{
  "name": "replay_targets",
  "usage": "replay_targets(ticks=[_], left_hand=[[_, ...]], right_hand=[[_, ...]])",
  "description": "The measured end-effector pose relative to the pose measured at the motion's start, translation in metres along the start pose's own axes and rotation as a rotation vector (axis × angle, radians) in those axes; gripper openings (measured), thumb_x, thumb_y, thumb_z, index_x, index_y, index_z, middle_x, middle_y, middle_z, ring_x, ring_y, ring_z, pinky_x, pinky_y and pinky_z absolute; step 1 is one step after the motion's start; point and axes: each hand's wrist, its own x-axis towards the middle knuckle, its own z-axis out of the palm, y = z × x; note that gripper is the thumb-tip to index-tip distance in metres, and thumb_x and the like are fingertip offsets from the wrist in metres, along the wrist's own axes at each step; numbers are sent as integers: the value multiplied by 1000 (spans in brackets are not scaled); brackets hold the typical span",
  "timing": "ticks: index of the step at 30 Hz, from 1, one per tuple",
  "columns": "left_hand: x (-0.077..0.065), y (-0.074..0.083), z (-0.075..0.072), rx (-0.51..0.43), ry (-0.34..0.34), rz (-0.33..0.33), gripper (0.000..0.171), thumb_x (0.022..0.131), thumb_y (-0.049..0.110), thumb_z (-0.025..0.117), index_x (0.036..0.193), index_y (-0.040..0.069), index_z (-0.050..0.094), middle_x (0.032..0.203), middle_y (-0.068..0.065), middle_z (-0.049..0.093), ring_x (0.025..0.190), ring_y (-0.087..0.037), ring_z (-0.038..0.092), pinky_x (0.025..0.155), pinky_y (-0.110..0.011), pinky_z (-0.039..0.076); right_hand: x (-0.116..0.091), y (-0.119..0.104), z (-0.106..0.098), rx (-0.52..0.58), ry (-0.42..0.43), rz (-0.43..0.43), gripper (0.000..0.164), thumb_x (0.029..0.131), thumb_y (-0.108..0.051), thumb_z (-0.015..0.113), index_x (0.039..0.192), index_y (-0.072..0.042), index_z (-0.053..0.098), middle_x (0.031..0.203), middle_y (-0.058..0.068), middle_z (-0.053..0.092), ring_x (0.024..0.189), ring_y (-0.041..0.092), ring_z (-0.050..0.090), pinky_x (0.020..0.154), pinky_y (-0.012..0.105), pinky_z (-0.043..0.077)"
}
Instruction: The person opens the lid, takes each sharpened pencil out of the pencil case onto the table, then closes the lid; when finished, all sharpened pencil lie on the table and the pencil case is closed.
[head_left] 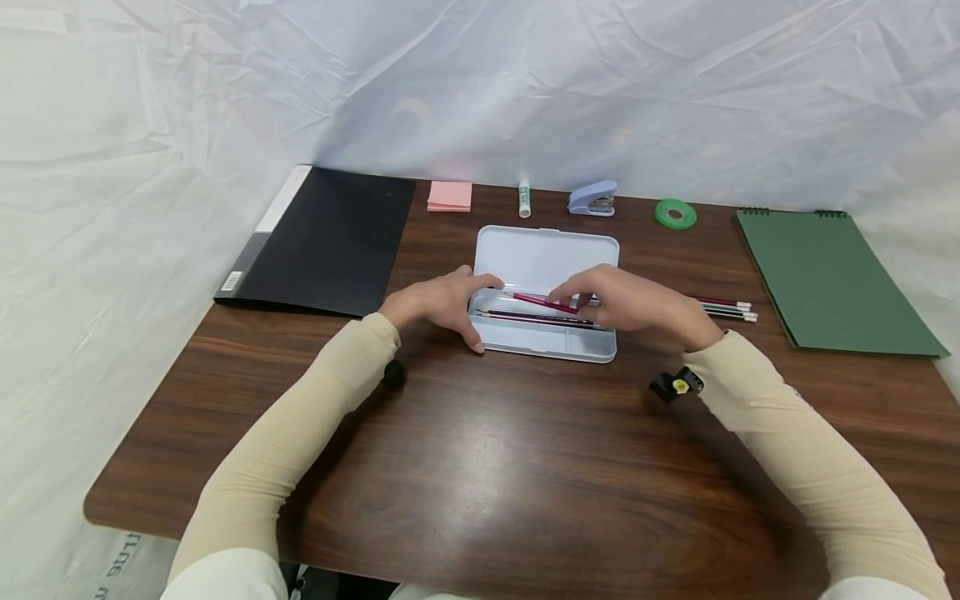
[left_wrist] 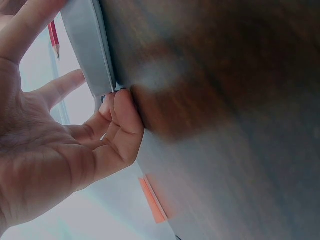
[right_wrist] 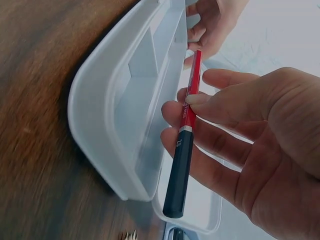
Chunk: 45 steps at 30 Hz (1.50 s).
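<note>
A white pencil case [head_left: 525, 343] lies with its lid [head_left: 547, 254] folded back. My left hand [head_left: 448, 307] grips the case's left end, thumb at the front edge and fingers toward the hinge; in the left wrist view some fingers curl against its corner. Above the tray, my right hand [head_left: 626, 302] pinches a red pencil [right_wrist: 189, 117] with a dark end, its point facing left. Dark pencils [head_left: 536, 318] lie lengthwise in the long compartment. Several more pencils [head_left: 731, 311] rest on the table right of the case, partly hidden by my right wrist.
Behind the case stand pink sticky notes [head_left: 449, 197], a glue stick [head_left: 524, 200], a lavender stapler [head_left: 592, 198] and green tape [head_left: 676, 214]. A black folder [head_left: 337, 237] lies left, a green spiral notebook [head_left: 840, 283] right. White sheeting [head_left: 525, 83] borders the wooden table [head_left: 480, 467].
</note>
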Motion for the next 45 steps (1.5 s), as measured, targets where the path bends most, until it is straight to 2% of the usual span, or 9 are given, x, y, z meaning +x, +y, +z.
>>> replay_targets(ticks=[5, 12, 16, 26, 34, 45], left_hand=[[0, -1, 0, 2, 4, 1, 102, 71, 37, 90, 154, 28, 32, 132, -14, 39, 116, -29, 46, 97, -41, 43], [0, -1, 1, -5, 6, 8, 102, 71, 36, 90, 154, 28, 32, 131, -14, 39, 115, -29, 46, 96, -40, 42], [0, -1, 1, -9, 4, 8, 102, 71, 35, 90, 155, 27, 32, 131, -14, 38, 115, -29, 46, 96, -40, 43], [0, -2, 1, -10, 5, 5, 103, 71, 34, 91, 155, 27, 31, 132, -14, 38, 114, -28, 46, 96, -40, 43], [1, -2, 0, -11, 3, 1, 102, 72, 35, 90, 155, 28, 31, 131, -14, 38, 114, -28, 46, 94, -40, 43], [0, -1, 0, 6, 11, 6, 103, 72, 35, 90, 156, 27, 31, 132, -14, 39, 112, -27, 47, 95, -40, 43]], right_hand=[[-9, 7, -2, -12, 3, 24, 43, 88, 11, 60, 126, -5, 68, 122, 12, 70, 97, 22, 67, 83, 42, 54], [-25, 18, -4, -19, 22, 67, 41, 88, 11, 60, 125, -5, 69, 119, 11, 71, 92, 19, 63, 77, 37, 51], [-34, 21, -5, -20, 37, 56, 40, 88, 11, 62, 124, -4, 69, 117, 12, 71, 95, 20, 65, 80, 41, 53], [-60, 30, -13, -61, 37, 93, 43, 86, 12, 65, 125, -7, 69, 121, 11, 71, 104, 23, 66, 85, 44, 54], [-88, 43, -18, -88, 77, 192, 42, 84, 8, 71, 121, -13, 72, 117, 6, 72, 103, 22, 66, 86, 45, 53], [-114, 63, -14, -103, 93, 244, 39, 83, 10, 69, 117, -9, 73, 115, 11, 72, 100, 24, 66, 79, 38, 54]])
